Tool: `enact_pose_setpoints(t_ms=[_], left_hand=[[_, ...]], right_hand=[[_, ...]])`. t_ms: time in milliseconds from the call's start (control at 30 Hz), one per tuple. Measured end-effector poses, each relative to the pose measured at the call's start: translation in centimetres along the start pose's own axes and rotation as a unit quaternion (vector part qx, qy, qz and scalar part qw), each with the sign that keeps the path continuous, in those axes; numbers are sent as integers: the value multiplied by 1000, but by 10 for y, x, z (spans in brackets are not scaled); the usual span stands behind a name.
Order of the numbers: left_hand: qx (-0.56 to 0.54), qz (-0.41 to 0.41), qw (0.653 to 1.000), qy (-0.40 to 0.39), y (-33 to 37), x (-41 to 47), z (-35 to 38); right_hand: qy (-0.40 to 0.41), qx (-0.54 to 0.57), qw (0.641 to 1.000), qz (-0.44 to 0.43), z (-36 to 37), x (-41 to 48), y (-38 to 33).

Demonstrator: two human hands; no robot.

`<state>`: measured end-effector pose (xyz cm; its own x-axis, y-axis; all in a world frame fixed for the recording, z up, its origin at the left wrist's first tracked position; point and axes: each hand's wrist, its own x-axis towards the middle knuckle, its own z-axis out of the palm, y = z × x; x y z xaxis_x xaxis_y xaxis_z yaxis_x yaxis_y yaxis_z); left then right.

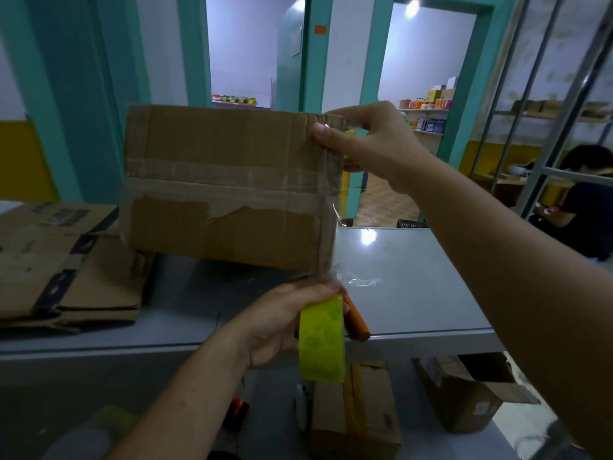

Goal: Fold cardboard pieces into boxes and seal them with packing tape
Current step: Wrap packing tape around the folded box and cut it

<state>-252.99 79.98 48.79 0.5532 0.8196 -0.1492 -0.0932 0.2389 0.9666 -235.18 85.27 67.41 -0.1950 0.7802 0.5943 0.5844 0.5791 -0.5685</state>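
In the lower middle of the frame, a roll of yellow-green packing tape is gripped by the left hand, fingers curled round it, with an orange-handled tool just behind. A clear strip of tape is stretched from the roll up to the right edge of a brown cardboard box. The box is held upright above the grey table at mid-frame, and its upper right corner is pinched by the right hand. The box is creased, banded across the middle with clear tape and marked by a ragged torn strip below it. No writing can be read on it. Printing on the flattened cardboard stacked at the left is too blurred to read. Shelves of goods are seen far back at the upper right.
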Motion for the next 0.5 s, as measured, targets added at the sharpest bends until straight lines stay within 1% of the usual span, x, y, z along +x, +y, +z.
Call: enact_pose_setpoints(t_ms=[167, 233, 333, 500], left_hand=[[25, -8, 1000, 4, 10, -11, 1], [10, -6, 1000, -10, 17, -16, 1], [-31, 27, 998, -37, 24, -23, -3], [-81, 93, 992, -15, 51, -40, 5]], right_hand=[[-9, 22, 1000, 18, -6, -6, -8], [-6, 24, 999, 34, -10, -2, -15], [-7, 26, 997, 73, -16, 11, -26], [-4, 91, 985, 148, -28, 39, -43]])
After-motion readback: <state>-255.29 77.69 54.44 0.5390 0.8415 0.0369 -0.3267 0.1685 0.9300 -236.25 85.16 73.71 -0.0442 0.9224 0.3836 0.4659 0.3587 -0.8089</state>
